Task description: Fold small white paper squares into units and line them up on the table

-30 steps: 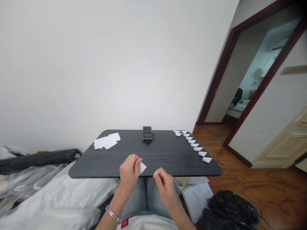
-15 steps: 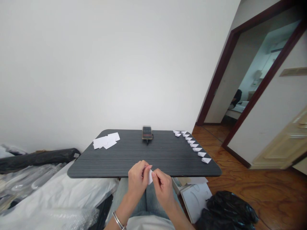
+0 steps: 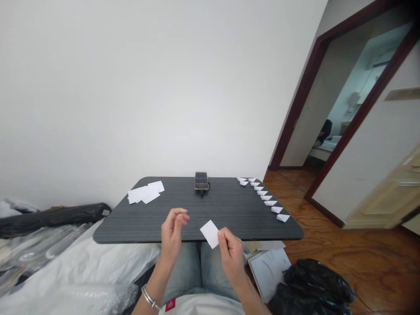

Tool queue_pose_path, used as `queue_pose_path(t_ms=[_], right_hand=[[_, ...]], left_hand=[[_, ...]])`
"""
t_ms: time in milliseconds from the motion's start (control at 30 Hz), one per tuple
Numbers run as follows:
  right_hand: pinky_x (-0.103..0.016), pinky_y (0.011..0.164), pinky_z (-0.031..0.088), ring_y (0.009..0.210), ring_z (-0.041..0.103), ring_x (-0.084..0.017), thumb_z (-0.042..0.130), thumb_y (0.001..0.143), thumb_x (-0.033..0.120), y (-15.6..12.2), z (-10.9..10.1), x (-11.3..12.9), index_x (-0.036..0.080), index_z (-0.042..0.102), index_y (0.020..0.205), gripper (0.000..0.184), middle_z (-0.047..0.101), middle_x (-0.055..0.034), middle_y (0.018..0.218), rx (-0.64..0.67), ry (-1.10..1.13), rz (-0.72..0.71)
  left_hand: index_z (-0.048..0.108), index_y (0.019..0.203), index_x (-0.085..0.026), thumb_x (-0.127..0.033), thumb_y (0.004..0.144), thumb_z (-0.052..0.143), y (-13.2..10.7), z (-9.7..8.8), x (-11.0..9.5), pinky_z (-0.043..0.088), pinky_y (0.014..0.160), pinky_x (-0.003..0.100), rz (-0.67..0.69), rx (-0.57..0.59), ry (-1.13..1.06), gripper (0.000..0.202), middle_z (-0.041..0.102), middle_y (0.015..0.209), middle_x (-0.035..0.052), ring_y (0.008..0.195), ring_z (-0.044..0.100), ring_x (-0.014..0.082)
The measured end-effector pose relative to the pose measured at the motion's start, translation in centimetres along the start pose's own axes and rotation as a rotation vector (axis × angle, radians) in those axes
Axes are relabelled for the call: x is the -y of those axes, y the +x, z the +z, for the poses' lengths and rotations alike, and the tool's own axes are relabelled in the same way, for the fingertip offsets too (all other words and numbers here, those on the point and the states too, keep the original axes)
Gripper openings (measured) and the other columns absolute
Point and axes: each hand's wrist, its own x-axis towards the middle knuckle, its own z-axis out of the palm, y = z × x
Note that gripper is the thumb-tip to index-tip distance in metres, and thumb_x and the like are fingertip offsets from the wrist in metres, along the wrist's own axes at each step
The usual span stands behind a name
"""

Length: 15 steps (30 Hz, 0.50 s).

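Observation:
A small square of white paper [image 3: 209, 233] is pinched at its right corner between the thumb and fingers of my right hand [image 3: 231, 251], over the table's near edge. My left hand [image 3: 173, 232] is off to the left of it, holding nothing, its fingers curved and apart from the thumb. Flat white paper sheets [image 3: 144, 193] overlap at the back left of the dark table [image 3: 183, 210]. Along the right edge runs a row of folded white paper pieces [image 3: 270, 203], several in number.
A small device with a dark screen [image 3: 201, 181] stands at the table's back middle, near the white wall. Plastic-wrapped bundles [image 3: 65, 280] lie at the left. Below right are a white paper bag [image 3: 269, 271] and a black plastic bag [image 3: 315, 284]. A person [image 3: 324, 131] shows through the doorway.
My left hand has let go of the paper and moved left and up. The paper, folded small between both hands before, now shows as a flat square in my right hand.

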Motion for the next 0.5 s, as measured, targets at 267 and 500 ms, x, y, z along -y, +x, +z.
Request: queue_pose_path(t_ms=[267,500], right_hand=[[-0.024,0.048,0.023,0.047,0.032,-0.011,0.035,0.091,0.027,-0.2,0.0,0.1,0.022,0.031,0.060,0.032,0.030,0.0058,0.054,-0.027,0.020,0.029],[-0.024,0.047,0.023,0.047,0.032,-0.011,0.035,0.092,0.027,0.0,0.2,0.1,0.022,0.032,0.061,0.032,0.031,0.0058,0.053,-0.066,0.067,0.039]], left_hand=[[0.053,0.062,-0.016,-0.034,0.083,0.052,-0.6,1.7,-0.2,0.038,0.056,0.022,-0.082,0.116,-0.105,0.028,0.049,0.058,-0.0018,0.057,0.046,0.0122],[0.064,0.083,-0.015,-0.041,0.082,0.052,0.3,0.5,-0.6,0.040,0.057,0.024,-0.105,0.196,-0.095,0.029,0.063,0.078,0.0061,0.071,0.055,0.0172]])
